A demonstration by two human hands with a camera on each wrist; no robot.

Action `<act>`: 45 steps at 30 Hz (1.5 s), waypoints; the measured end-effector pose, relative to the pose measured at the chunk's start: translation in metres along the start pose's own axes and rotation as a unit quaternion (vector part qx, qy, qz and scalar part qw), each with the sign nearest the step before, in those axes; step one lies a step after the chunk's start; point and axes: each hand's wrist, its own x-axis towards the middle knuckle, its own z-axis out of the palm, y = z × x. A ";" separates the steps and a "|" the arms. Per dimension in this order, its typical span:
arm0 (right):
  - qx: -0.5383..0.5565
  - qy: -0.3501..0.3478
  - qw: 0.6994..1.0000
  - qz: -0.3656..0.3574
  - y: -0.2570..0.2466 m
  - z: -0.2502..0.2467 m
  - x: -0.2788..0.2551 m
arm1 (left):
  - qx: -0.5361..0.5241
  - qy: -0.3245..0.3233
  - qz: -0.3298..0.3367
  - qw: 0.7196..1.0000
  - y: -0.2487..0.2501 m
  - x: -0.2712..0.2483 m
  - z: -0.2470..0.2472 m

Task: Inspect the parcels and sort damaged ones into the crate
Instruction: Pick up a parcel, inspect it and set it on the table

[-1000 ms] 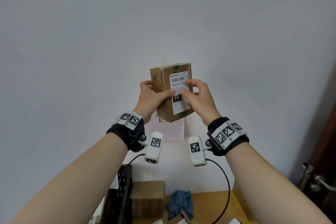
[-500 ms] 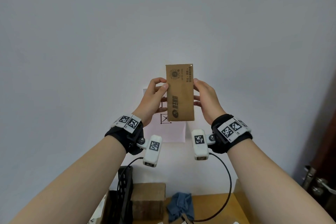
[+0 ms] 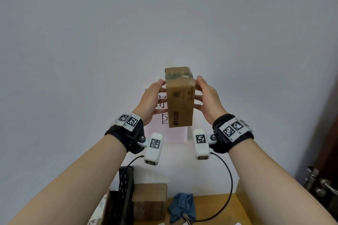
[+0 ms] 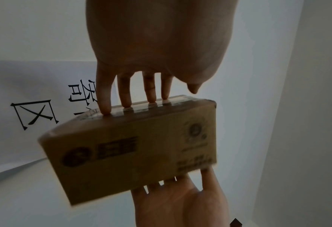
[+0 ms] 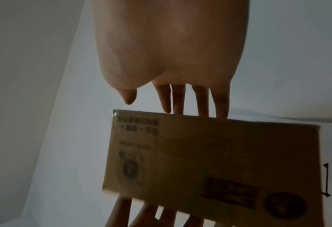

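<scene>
Your forearms reach up from the bottom corners of the head view, each wrist wearing a black strap with checkered marker tags and a white camera pod on a cable.

Your left hand [image 3: 150, 99] and right hand [image 3: 208, 97] hold a brown cardboard parcel [image 3: 180, 104] between them, raised in the air in front of the wall, well above the table. Left fingers [image 4: 125, 95] are straight and slightly spread, their tips pressing the taped long side of the parcel; thumb tip hangs just off the edge. Right fingers [image 5: 202, 99] are straight too, close together, tips against the opposite long side; thumb apart from the box. No curl round the parcel on either side: it is clamped between fingertips.

Parcel stands on end, top tipped slightly toward you. Near face shows dark printed logos and text, too blurred to read. Top end carries green-printed tape.

Below, at the frame's lower edge: a wooden table [image 3: 215, 206]. On it a black perforated crate [image 3: 126, 193] at left, a second cardboard box [image 3: 149, 201] just beside it, then a crumpled blue cloth [image 3: 182, 206].

Farther back, a white sheet [image 3: 173, 133] with black characters is fixed to the pale wall [image 3: 164, 23], partly behind the parcel. A dark door with a metal handle [image 3: 321, 184] is at far right.
</scene>
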 end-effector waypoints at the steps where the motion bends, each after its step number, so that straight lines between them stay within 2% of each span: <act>1: -0.001 -0.004 1.000 -0.002 0.000 0.000 0.001 | -0.003 0.001 -0.004 1.000 0.000 0.000 0.000; 6: -0.019 -0.021 0.999 -0.024 0.003 0.002 0.001 | -0.005 -0.009 0.006 1.000 -0.001 0.000 0.003; 11: 0.006 0.002 0.998 -0.069 0.009 0.005 0.002 | -0.025 -0.022 0.056 0.998 -0.005 0.002 0.001; 14: 0.025 0.009 0.997 -0.073 0.009 0.005 0.002 | -0.025 -0.019 0.095 0.995 -0.009 0.005 -0.002; 17: 0.002 0.011 0.996 -0.092 0.012 0.004 0.003 | -0.007 -0.020 0.119 0.993 -0.008 0.005 -0.002; 30: 0.004 0.001 0.995 -0.100 0.008 0.004 0.000 | -0.016 0.010 0.108 0.994 -0.002 -0.001 0.004; 36: 0.005 -0.006 0.995 -0.099 0.010 0.002 -0.002 | -0.007 0.003 0.111 0.994 -0.002 -0.003 0.002; 42: 0.027 0.015 0.997 -0.067 0.007 0.002 -0.007 | -0.041 0.005 0.043 0.998 0.003 -0.008 0.000; 45: 0.032 0.032 0.997 -0.067 0.008 0.004 -0.005 | -0.068 0.027 0.040 0.996 0.002 -0.008 0.002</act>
